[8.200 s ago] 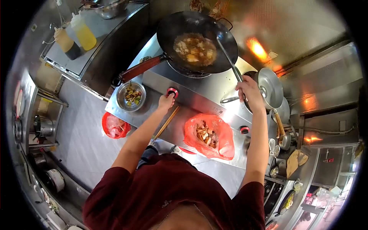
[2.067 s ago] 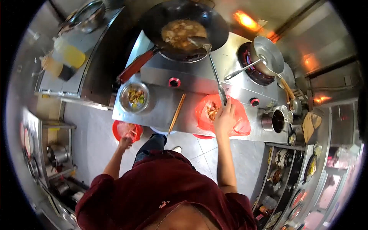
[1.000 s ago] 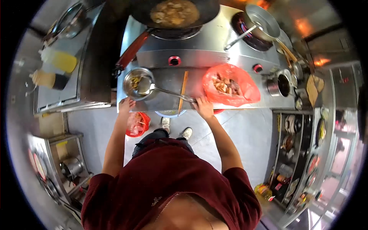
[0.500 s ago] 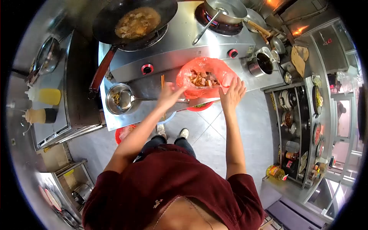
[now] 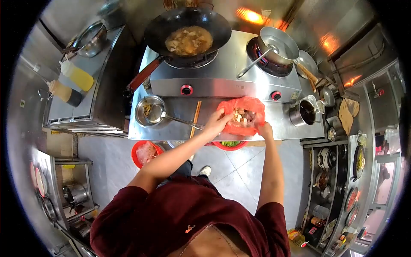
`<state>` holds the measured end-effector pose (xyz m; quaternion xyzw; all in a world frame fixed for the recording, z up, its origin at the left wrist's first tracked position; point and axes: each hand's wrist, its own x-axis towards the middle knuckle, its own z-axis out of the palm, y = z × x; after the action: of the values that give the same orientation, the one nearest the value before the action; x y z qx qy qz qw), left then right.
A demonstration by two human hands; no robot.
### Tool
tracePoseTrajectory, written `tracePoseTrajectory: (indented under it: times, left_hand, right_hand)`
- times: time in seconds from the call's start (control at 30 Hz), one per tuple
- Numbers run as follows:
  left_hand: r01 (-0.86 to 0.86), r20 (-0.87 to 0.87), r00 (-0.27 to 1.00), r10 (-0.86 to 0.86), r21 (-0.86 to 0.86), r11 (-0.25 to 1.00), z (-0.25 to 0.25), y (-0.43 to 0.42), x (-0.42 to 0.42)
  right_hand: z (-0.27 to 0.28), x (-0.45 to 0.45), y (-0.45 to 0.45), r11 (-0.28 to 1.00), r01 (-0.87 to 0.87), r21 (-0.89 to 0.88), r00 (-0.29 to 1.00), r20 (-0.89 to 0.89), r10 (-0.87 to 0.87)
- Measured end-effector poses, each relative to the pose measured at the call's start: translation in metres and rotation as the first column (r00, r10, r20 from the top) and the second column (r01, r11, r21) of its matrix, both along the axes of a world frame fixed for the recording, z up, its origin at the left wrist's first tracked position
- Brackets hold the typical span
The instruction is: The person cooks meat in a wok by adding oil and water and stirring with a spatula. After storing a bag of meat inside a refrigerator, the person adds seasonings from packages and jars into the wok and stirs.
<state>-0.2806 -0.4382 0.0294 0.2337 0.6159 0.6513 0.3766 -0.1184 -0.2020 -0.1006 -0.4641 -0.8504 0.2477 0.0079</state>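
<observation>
A red plastic bag point(image 5: 232, 128) stands on the steel counter with its mouth open, and chunks of meat point(image 5: 245, 116) show inside. My left hand point(image 5: 217, 121) holds the bag's left rim between thumb and fingers. On the opposite side, my right hand point(image 5: 265, 130) is closed on the right rim, its fingertips partly hidden. Left of the bag, a ladle point(image 5: 184, 121) rests with its bowl in a steel bowl point(image 5: 139, 112), its handle reaching toward my left hand. A pair of chopsticks point(image 5: 197, 112) lies between them.
A black wok point(image 5: 154, 36) with meat in brown broth sits on the left burner. On the right burner is a saucepan point(image 5: 289, 43) with a ladle in it. A pot of dark liquid point(image 5: 297, 118) stands at right. Red basins point(image 5: 136, 157) sit below the counter edge.
My hands went from spread fingers beside the bag to gripping its rim. The bag's mouth looks narrower. The camera view shifted, so the stove appears lower and further right.
</observation>
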Motion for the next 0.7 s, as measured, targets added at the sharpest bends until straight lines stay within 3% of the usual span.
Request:
tracePoseTrajectory:
  times: [0.1, 0.17, 0.23, 0.27, 0.3, 0.33, 0.4, 0.47, 0.53, 0.57, 0.6, 0.63, 0.67, 0.7]
  left_hand:
    - [0.04, 0.013, 0.999, -0.04, -0.004, 0.999, 0.012, -0.007, -0.009]
    - [0.052, 0.088, 0.995, -0.055, 0.042, 0.998, 0.021, -0.007, -0.02]
    - [0.051, 0.119, 0.991, -0.063, 0.104, 0.993, 0.019, -0.001, -0.022]
    - [0.052, 0.215, 0.975, -0.054, 0.012, 0.999, 0.031, -0.003, -0.023]
    - [0.079, 0.173, 0.98, -0.094, 0.093, 0.993, 0.026, -0.002, -0.022]
    - [0.105, 0.118, 0.985, -0.129, 0.186, 0.977, 0.022, 0.002, -0.023]
    - [0.147, 0.143, 0.974, -0.177, 0.2, 0.969, 0.027, 0.009, -0.023]
    - [0.188, 0.152, 0.963, -0.224, 0.219, 0.957, 0.027, 0.013, -0.021]
    - [0.234, 0.133, 0.953, -0.274, 0.254, 0.939, 0.027, 0.022, -0.024]
    - [0.245, 0.059, 0.964, -0.259, 0.183, 0.952, 0.034, 0.022, -0.023]
    - [0.217, 0.183, 0.948, -0.261, 0.232, 0.948, 0.035, 0.026, -0.019]
    - [0.247, 0.148, 0.947, -0.285, 0.235, 0.94, 0.031, 0.026, -0.019]
    - [0.276, 0.117, 0.944, -0.309, 0.232, 0.933, 0.027, 0.024, -0.019]
    - [0.275, 0.106, 0.945, -0.309, 0.251, 0.928, 0.029, 0.023, -0.016]
  right_hand:
    - [0.032, -0.004, 0.009, 0.999, 0.045, -0.028, 0.986, 0.16, -0.04]
    - [0.077, 0.005, -0.001, 0.983, 0.109, 0.15, 0.991, -0.089, -0.097]
    - [0.105, 0.019, 0.004, 0.984, 0.098, 0.149, 0.984, -0.16, -0.074]
    - [0.109, 0.028, 0.006, 0.982, 0.087, 0.169, 0.974, -0.22, -0.049]
    - [0.124, 0.031, -0.002, 0.981, 0.136, 0.135, 0.941, -0.327, -0.086]
    - [0.142, 0.032, -0.013, 0.983, 0.178, -0.048, 0.889, -0.421, -0.181]
    - [0.181, 0.039, -0.025, 0.933, 0.178, -0.314, 0.836, -0.451, -0.311]
    - [0.192, 0.038, -0.035, 0.956, 0.175, -0.237, 0.741, -0.607, -0.286]
    - [0.196, 0.026, -0.044, 0.96, 0.074, -0.269, 0.674, -0.696, -0.247]
    - [0.175, 0.018, -0.042, 0.96, 0.036, -0.278, 0.612, -0.753, -0.241]
    - [0.16, 0.006, -0.042, 0.987, 0.013, -0.158, 0.703, -0.701, -0.122]
    - [0.144, -0.014, -0.047, 0.991, 0.043, 0.126, 0.833, -0.552, 0.034]
    - [0.139, -0.032, -0.051, 0.975, -0.03, 0.219, 0.942, -0.32, 0.101]
    - [0.123, -0.043, -0.05, 0.858, -0.102, 0.504, 0.969, -0.144, 0.199]
